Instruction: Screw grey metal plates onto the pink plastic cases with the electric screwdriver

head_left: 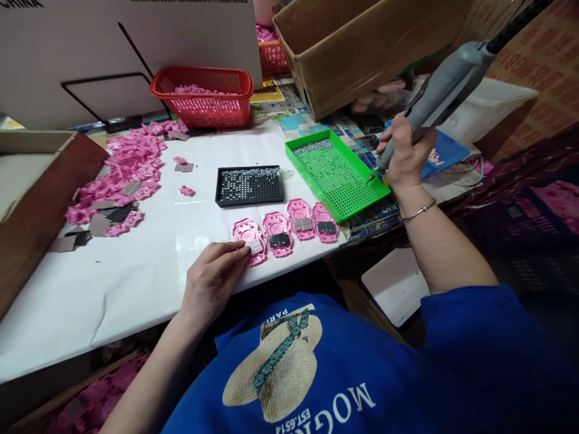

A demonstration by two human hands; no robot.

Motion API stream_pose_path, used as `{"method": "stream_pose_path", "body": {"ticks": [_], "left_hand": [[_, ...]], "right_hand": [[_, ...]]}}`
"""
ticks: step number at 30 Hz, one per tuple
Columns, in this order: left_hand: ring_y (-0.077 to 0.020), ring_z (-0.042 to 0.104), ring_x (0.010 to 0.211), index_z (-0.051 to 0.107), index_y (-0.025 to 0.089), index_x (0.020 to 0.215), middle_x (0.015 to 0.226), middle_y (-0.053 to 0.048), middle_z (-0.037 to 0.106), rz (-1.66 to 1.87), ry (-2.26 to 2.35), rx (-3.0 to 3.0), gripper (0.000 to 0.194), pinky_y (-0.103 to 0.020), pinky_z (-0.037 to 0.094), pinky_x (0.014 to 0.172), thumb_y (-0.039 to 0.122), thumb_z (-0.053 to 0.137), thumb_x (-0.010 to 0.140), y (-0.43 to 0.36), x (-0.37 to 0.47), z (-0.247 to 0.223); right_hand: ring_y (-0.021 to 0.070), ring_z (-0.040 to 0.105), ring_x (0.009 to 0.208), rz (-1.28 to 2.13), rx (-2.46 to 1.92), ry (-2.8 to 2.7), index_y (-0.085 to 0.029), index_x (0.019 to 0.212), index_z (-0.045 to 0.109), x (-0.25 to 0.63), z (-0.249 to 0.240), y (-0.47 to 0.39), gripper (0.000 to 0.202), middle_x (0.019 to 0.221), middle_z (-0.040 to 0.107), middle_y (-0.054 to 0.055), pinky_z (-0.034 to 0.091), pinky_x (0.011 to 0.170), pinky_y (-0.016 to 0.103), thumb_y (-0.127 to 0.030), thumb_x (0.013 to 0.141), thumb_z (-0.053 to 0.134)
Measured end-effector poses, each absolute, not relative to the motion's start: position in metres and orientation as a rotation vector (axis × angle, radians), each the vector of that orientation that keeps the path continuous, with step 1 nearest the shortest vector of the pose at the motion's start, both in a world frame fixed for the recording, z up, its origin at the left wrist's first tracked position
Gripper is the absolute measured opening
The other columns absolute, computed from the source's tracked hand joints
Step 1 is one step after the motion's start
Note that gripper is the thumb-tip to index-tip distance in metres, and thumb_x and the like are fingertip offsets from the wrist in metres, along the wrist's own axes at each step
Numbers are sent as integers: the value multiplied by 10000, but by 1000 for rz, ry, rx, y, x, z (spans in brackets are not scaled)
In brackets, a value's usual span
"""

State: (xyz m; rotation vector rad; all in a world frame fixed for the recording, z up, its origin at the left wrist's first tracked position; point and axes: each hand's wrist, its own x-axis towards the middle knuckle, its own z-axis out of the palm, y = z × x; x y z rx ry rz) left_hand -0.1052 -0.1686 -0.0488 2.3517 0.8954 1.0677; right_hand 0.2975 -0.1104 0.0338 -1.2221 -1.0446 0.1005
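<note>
My left hand (217, 271) is closed, its fingertips on the near edge of the leftmost pink plastic casing (244, 229), by the pale grey piece set in it. Three similar pink casings (275, 224) stand in a row to its right, with black or grey pieces in them. My right hand (409, 150) is wrapped round a grey electric screwdriver (446, 84), its cable running off at the top right. The screwdriver's tip points down over the near right part of a green perforated tray (312, 175). Small silvery screws (316, 146) are heaped at that tray's far end.
A black perforated tray (219, 196) with screws lies behind the casings. Loose pink parts (131, 160) are piled at the left by a brown-sided box (49, 181). A red basket (203, 111) and a cardboard box (353, 60) stand at the back.
</note>
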Motion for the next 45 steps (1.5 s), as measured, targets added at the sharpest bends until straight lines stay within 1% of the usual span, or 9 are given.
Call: {"method": "stream_pose_path", "body": {"ticks": [4,7,14,20,24,27,33,39,45], "left_hand": [[-177,708,935,719,255,1082,1065,-24,726,1078,908,2340,170,-319,605,827,193,655,938,-169,-106,-50],[-183,707,939,719,257,1078,1063,-27,725,1080,907,2332,164,-326,606,823,198,654,939,-169,-106,-51],[-188,702,935,721,233,1064,1045,-43,724,1080,910,2331,142,-328,602,813,207,650,944,-168,-108,-54],[-183,706,931,724,219,1040,1043,-49,727,1107,885,2335,121,-323,607,813,218,640,952,-167,-106,-55],[-178,704,930,722,218,1039,1040,-48,726,1107,894,2334,123,-319,608,812,231,627,963,-167,-105,-56],[-181,705,932,720,225,1046,1043,-46,729,1092,908,2335,131,-331,611,815,243,616,969,-167,-105,-56],[-199,709,929,721,234,1035,1045,-52,735,1066,923,2314,136,-364,617,809,278,609,970,-167,-105,-53],[-192,703,929,719,241,1029,1043,-45,735,1046,927,2307,135,-355,611,810,281,604,971,-168,-105,-50],[-196,704,917,726,254,1032,1037,-36,733,1054,924,2292,132,-356,611,807,281,618,962,-168,-105,-48]], "right_hand": [[132,450,501,106,-1246,-1058,-341,770,526,299,33,-110,561,589,578,-55,377,516,366,-852,616,699],[123,446,493,121,-1233,-1053,-330,814,528,298,33,-109,566,591,570,-64,368,505,342,-825,621,724],[103,467,391,55,-1138,-1024,-251,837,536,294,44,-104,662,536,552,-63,328,399,285,-810,567,766],[77,474,394,40,-1046,-1110,-234,888,524,275,62,-103,629,605,567,-62,362,393,245,-768,645,752],[80,497,398,52,-1086,-1149,-220,850,539,270,60,-100,625,597,581,-58,377,392,242,-771,643,750],[83,489,380,49,-1134,-1104,-227,833,529,276,52,-99,638,548,568,-67,349,379,240,-791,627,743],[98,473,396,14,-1159,-1062,-256,840,511,288,43,-103,611,556,568,-61,326,404,277,-776,634,756],[111,477,403,36,-1179,-1041,-277,811,490,292,38,-103,618,538,567,-75,300,403,283,-800,606,747],[110,456,426,58,-1169,-1047,-286,843,454,293,34,-102,571,562,557,-76,307,446,295,-741,668,750]]}}
